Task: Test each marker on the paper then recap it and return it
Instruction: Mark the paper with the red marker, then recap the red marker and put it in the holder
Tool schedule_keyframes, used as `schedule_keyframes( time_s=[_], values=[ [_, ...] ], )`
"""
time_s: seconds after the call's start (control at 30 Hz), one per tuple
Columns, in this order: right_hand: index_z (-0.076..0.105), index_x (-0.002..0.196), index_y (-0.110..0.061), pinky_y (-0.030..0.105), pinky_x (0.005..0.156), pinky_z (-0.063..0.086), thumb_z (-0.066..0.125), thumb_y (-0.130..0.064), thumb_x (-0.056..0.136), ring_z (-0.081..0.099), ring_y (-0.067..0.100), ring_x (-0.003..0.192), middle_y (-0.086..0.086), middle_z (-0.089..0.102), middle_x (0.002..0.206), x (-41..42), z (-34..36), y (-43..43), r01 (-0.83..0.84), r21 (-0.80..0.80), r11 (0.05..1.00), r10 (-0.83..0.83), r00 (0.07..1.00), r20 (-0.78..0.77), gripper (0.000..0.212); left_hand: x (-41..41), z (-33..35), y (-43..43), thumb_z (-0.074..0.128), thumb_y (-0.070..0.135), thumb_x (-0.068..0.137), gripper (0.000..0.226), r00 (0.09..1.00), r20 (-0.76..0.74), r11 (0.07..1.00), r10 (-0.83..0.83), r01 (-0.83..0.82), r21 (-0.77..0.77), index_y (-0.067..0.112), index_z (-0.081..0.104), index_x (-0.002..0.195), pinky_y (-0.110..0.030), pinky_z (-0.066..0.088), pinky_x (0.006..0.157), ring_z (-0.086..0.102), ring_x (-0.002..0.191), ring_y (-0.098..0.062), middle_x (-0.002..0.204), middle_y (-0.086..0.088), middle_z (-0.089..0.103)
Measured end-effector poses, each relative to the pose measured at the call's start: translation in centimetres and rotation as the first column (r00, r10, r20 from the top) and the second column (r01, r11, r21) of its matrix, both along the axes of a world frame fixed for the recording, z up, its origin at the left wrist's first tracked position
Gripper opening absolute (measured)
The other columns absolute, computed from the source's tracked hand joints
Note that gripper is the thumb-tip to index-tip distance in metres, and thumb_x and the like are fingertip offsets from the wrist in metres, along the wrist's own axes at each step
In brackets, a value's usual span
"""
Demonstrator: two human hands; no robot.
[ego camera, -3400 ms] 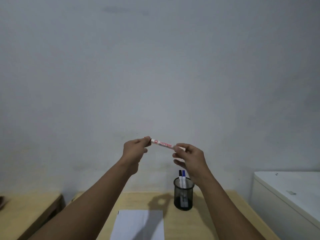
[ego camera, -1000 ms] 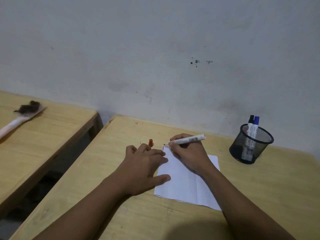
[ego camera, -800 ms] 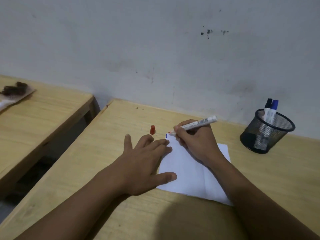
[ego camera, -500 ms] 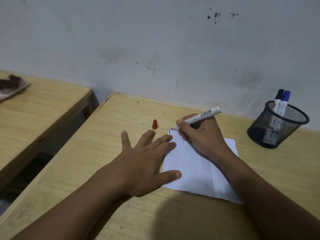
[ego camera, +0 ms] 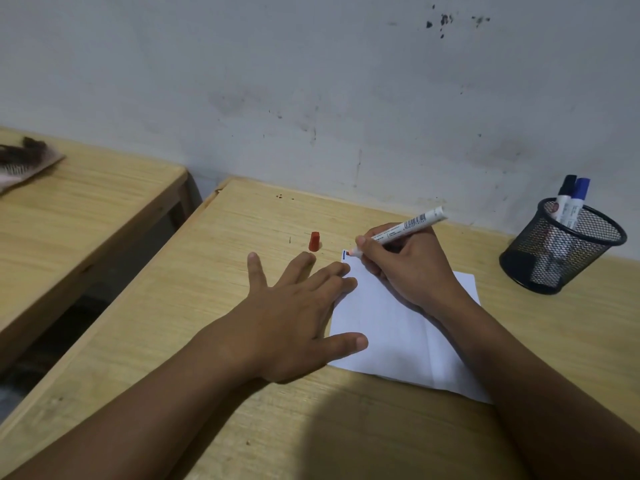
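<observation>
My right hand [ego camera: 412, 268] grips an uncapped white marker with a red tip [ego camera: 405, 227]. Its tip touches the far left corner of the white paper [ego camera: 391, 327], beside small dark marks there. My left hand [ego camera: 294, 313] lies flat with fingers spread, its fingertips and thumb pressing the paper's left edge. The marker's red cap [ego camera: 314, 241] stands upright on the wooden desk [ego camera: 214, 306], just beyond my left fingertips. A black mesh pen cup [ego camera: 561, 247] at the right holds a black-capped and a blue-capped marker [ego camera: 573, 200].
A grey wall runs close behind the desk. A second wooden desk [ego camera: 76, 209] stands to the left across a narrow gap, with a brush [ego camera: 24, 157] lying on its far end.
Earlier both hands held the marker up in the air. The cap came off and now stands on the desk. My left hand spread flat on the paper, and the marker tip is at its corner.
</observation>
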State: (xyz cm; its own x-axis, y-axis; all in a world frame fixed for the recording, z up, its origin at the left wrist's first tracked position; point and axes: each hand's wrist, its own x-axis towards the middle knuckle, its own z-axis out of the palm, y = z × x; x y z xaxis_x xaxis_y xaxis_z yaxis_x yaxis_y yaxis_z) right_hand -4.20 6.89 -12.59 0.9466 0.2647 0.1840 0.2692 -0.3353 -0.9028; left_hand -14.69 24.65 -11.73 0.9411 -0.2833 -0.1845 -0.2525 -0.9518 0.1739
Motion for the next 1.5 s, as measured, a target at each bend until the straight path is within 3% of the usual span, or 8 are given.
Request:
schedule_keyframes(
  time_s=[0.33, 0.67, 0.83, 0.93, 1.07, 1.17, 1.3, 1.5],
  values=[
    [0.07, 0.071, -0.009, 0.029, 0.056, 0.047, 0.071, -0.019, 0.091, 0.058, 0.013, 0.055, 0.0, 0.062, 0.057, -0.1, -0.1, -0.2, -0.045, 0.033, 0.998, 0.045, 0.999, -0.002, 0.022, 0.0, -0.2, 0.2, 0.022, 0.081, 0.085, 0.08, 1.0, 0.01, 1.0, -0.004, 0.005, -0.027, 0.042, 0.009, 0.153, -0.077, -0.01, 0.107, -0.017, 0.151, -0.015, 0.165, 0.02, -0.007],
    [0.068, 0.095, 0.013, 0.031, 0.053, 0.049, 0.07, -0.007, 0.092, 0.058, 0.022, 0.056, 0.014, 0.067, 0.068, -0.5, 2.7, -1.0, 0.08, 0.405, 0.911, -0.009, 0.985, -0.173, 0.02, -0.4, 0.3, 0.0, 0.038, 0.081, 0.081, 0.077, 0.988, 0.151, 0.987, 0.029, -0.005, -0.158, 0.038, 0.037, 0.145, -0.075, 0.001, 0.111, 0.017, 0.144, -0.01, 0.152, 0.018, 0.034],
    [0.068, 0.093, 0.006, 0.025, 0.051, 0.05, 0.068, -0.006, 0.094, 0.059, 0.019, 0.054, 0.011, 0.068, 0.068, -1.5, 6.3, -2.2, 0.071, 0.433, 0.899, -0.043, 0.996, -0.074, 0.012, 1.2, 0.6, -0.5, 0.052, 0.067, 0.083, 0.055, 0.837, 0.423, 0.896, 0.347, -0.163, -0.412, 0.033, 0.049, 0.126, -0.047, 0.036, 0.101, 0.051, 0.112, -0.012, 0.126, 0.012, 0.05],
    [0.069, 0.094, 0.007, 0.027, 0.052, 0.05, 0.069, -0.008, 0.093, 0.059, 0.02, 0.055, 0.013, 0.069, 0.07, -2.9, 7.7, -3.1, 0.073, 0.422, 0.904, -0.053, 0.997, -0.059, 0.015, 3.7, 1.8, 0.3, 0.051, 0.052, 0.092, 0.05, 0.849, 0.284, 0.88, 0.445, -0.356, -0.314, 0.036, 0.044, 0.139, -0.051, 0.033, 0.098, 0.052, 0.118, -0.022, 0.131, 0.004, 0.054],
    [0.07, 0.088, -0.001, 0.029, 0.053, 0.05, 0.069, -0.009, 0.093, 0.06, 0.021, 0.057, 0.011, 0.07, 0.07, -5.4, 8.9, -4.6, 0.069, 0.399, 0.914, -0.049, 0.997, -0.059, 0.009, 4.5, 3.4, 0.9, 0.051, 0.041, 0.096, 0.022, 0.862, 0.254, 0.887, 0.439, -0.371, -0.273, 0.032, 0.068, 0.107, -0.043, 0.029, 0.087, 0.062, 0.101, -0.018, 0.103, 0.009, 0.069],
    [0.07, 0.086, -0.005, 0.027, 0.051, 0.049, 0.068, -0.008, 0.094, 0.059, 0.019, 0.055, 0.009, 0.07, 0.068, -6.9, 11.0, -6.2, 0.098, 0.443, 0.891, -0.076, 0.995, -0.067, 0.009, 3.8, 6.1, -0.1, 0.062, 0.041, 0.088, 0.012, 0.798, 0.232, 0.749, 0.556, -0.361, -0.555, 0.033, 0.07, 0.091, -0.039, 0.04, 0.083, 0.065, 0.089, -0.013, 0.084, 0.016, 0.069],
    [0.071, 0.088, 0.002, 0.025, 0.049, 0.045, 0.066, -0.011, 0.095, 0.055, 0.018, 0.053, 0.008, 0.066, 0.066, -8.5, 15.1, -7.4, 0.11, 0.491, 0.864, -0.107, 0.994, -0.035, 0.016, 1.3, 12.5, -2.5, 0.075, 0.023, 0.083, 0.005, 0.879, 0.057, 0.378, 0.473, -0.144, -0.915, 0.022, 0.074, 0.088, -0.035, 0.053, 0.072, 0.069, 0.072, -0.014, 0.082, 0.0, 0.077],
    [0.073, 0.087, 0.001, 0.026, 0.048, 0.043, 0.067, -0.019, 0.096, 0.054, 0.016, 0.05, 0.01, 0.065, 0.065, -12.0, 20.9, -7.8, 0.08, 0.525, 0.848, -0.129, 0.99, 0.058, 0.023, -2.7, 19.6, -5.3, 0.074, 0.01, 0.087, 0.017, 0.96, 0.17, 0.284, 0.223, 0.103, -0.953, 0.013, 0.076, 0.104, -0.015, 0.054, 0.079, 0.072, 0.094, -0.005, 0.099, 0.003, 0.079]
  ],
)
